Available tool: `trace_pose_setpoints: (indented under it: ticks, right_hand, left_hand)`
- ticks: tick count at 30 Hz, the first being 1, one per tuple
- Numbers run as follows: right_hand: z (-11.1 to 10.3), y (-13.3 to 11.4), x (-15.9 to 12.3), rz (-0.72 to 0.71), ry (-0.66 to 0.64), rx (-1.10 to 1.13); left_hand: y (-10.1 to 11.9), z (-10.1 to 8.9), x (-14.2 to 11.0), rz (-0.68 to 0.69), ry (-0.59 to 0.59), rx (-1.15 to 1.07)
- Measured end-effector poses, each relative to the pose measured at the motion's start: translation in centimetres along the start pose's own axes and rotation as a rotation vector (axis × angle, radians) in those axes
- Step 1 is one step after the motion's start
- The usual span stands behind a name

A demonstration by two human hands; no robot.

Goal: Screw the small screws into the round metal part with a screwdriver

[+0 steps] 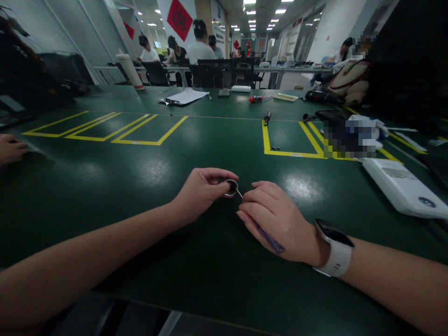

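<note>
My left hand (198,193) is closed, pinching a small round metal ring (231,194) between thumb and fingers, just above the table. In my right hand (276,217) is a slim screwdriver (269,239) with a purple handle; its thin shaft runs up and left, and its tip reaches the inside of the ring. The exact contact of the tip cannot be made out. A pale watch (334,247) sits on my right wrist. A tiny dark speck (221,209) lies on the green table (147,261) below the ring.
Yellow tape outlines (294,154) mark the table. Small dark parts (276,148) and a metal cylindrical piece (267,118) lie there. Farther back are a red-handled screwdriver (256,99) and a clipboard (185,96). A white device (402,186) stands right; another person's hand (12,149) rests left.
</note>
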State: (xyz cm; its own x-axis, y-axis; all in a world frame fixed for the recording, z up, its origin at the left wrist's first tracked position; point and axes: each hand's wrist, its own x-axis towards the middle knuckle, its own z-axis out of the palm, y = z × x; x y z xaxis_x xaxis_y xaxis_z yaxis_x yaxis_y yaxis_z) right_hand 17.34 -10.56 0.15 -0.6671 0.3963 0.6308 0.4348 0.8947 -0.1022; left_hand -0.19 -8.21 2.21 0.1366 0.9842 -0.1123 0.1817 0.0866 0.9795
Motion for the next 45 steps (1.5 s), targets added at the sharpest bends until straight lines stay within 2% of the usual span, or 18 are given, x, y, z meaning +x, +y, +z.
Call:
trace_pose_setpoints:
  ticks: [4,7,12,14,16,20,26,32,37,45]
  right_hand:
    - [0.0,0.0,-0.2,0.044,0.044,0.107]
    - [-0.3,-0.1,-0.2,0.178,0.094,0.346]
    - [-0.3,0.1,0.3,0.594,-0.072,0.859]
    - [-0.2,0.3,0.4,0.677,-0.104,0.979]
    - [-0.1,0.5,0.4,0.693,-0.123,1.006]
    - [0.0,0.5,0.4,0.664,-0.177,0.925]
    - [-0.3,0.3,0.7,0.606,-0.222,0.813]
    - [-1.8,-0.3,1.1,0.384,-0.230,0.433]
    - [-0.7,-0.2,0.3,0.119,-0.162,0.241]
    - [-0.1,0.3,-0.3,0.038,0.084,0.143]
  left_hand:
    - [-0.3,-0.1,0.3,-0.002,-0.002,-0.006]
    - [-0.5,-0.6,0.8,0.035,0.025,-0.088]
    - [-0.7,-1.7,1.8,0.057,0.113,-0.210]
    - [-0.7,-1.9,2.0,0.045,0.124,-0.259]
    - [-0.7,-1.9,2.0,0.024,0.110,-0.319]
    - [-0.6,-1.8,2.0,-0.001,0.049,-0.378]
    - [-0.4,-1.8,2.1,-0.015,0.022,-0.460]
    - [-0.7,-1.7,2.2,-0.033,0.043,-0.491]
    - [-0.8,-1.4,2.0,-0.014,0.054,-0.423]
    - [-1.3,-1.3,1.4,0.074,-0.021,-0.267]
